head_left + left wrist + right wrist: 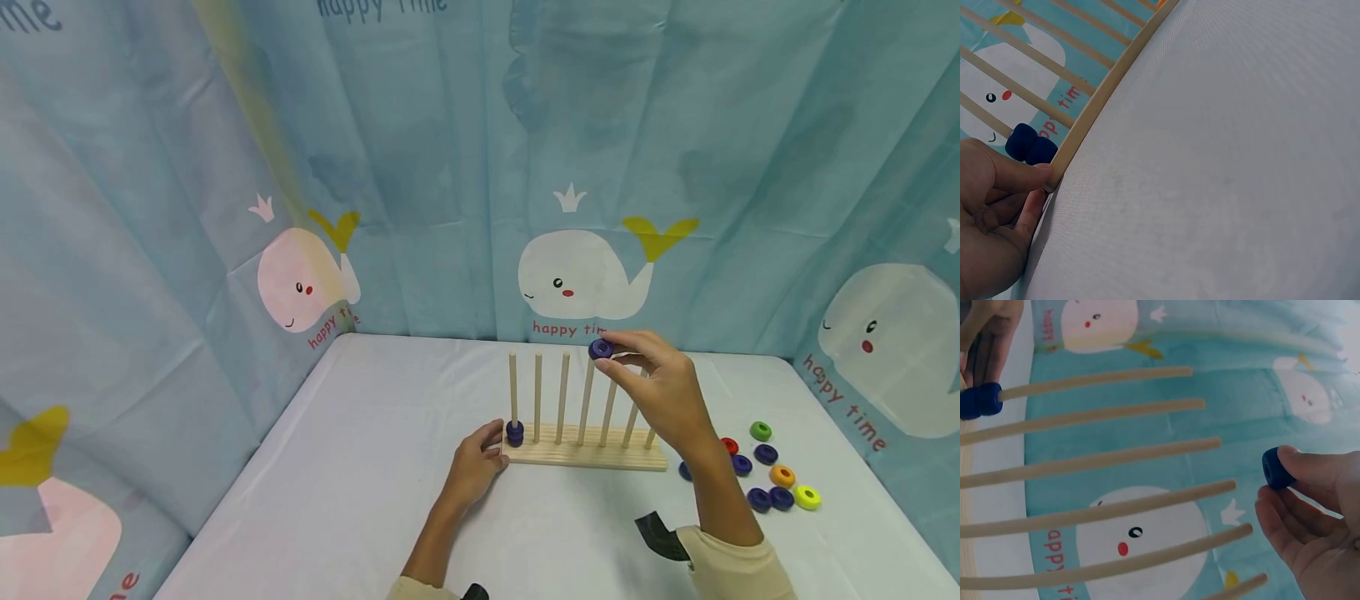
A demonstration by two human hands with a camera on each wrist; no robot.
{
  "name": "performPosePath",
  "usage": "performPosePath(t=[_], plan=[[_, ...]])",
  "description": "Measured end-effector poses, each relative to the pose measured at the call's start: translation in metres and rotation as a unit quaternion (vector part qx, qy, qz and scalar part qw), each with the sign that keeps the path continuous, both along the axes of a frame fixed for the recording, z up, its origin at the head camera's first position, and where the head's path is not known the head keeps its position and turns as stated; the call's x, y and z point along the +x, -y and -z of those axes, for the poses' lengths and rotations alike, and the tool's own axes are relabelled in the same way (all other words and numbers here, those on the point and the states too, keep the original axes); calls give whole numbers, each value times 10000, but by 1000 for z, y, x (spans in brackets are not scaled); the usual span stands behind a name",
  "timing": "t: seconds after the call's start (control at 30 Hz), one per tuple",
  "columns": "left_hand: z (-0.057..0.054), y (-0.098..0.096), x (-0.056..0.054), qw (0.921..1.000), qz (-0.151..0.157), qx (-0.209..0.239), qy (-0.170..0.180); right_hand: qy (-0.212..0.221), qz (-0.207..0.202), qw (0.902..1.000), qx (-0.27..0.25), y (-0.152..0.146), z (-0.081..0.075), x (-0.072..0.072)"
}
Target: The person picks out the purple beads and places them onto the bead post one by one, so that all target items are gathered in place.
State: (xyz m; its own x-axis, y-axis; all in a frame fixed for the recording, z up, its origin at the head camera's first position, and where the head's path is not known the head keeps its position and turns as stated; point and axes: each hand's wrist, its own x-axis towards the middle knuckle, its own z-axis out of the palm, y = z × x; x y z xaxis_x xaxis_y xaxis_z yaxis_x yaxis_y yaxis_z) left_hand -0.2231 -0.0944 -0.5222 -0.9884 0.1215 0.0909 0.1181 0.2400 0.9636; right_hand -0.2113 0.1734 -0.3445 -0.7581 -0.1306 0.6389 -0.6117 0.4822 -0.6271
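A wooden peg rack (585,456) with a row of upright pegs stands on the white table. My left hand (474,468) grips the left end of its base, thumb (1025,177) against the edge. Two dark blue rings (514,434) are stacked low on the leftmost peg. Above the rack, my right hand (667,396) pinches another dark blue ring (1279,469) between thumb and fingertips. In the right wrist view that ring is apart from the peg tips. The right hand partly hides the rightmost pegs in the head view.
Loose rings lie to the right of the rack: green (761,431), red (729,446), orange (782,476), yellow (807,497) and several dark blue ones (766,454). The right forearm partly covers this group. Behind the table hangs a blue whale-print curtain (435,275).
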Motion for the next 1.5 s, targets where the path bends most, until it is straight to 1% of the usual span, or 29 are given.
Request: performPosePath(t=[0.13, 0.2, 0.4, 0.57, 0.77, 1.03, 1.17, 1.33, 1.5], plan=[[1, 0, 0, 10000, 10, 14, -27, -107, -234, 9997, -37, 9, 0, -3], [1, 0, 0, 10000, 13, 12, -43, -143, -279, 9995, -2, 12, -1, -4], [0, -1, -1, 10000, 28, 32, -9, -88, -572, 9983, -4, 21, -4, -7], [0, -1, 0, 10000, 19, 20, -13, -168, -745, 9970, 97, 29, -5, -10], [-1, 0, 0, 10000, -22, 18, 2, -89, -715, 9970, 299, 40, -6, -13], [-3, 0, 2, 9998, 33, 170, 23, -57, -883, 9957, 278, 54, -4, -13], [-4, 0, 3, 9996, 56, 256, 46, -56, -892, 9954, 330, 61, -4, -14], [-1, 1, 1, 9999, 51, 67, 98, -124, -920, 9949, 397, 68, -4, -16], [1, 0, 0, 9999, 35, -55, 118, -169, -851, 9943, 614, 72, -3, -20]])
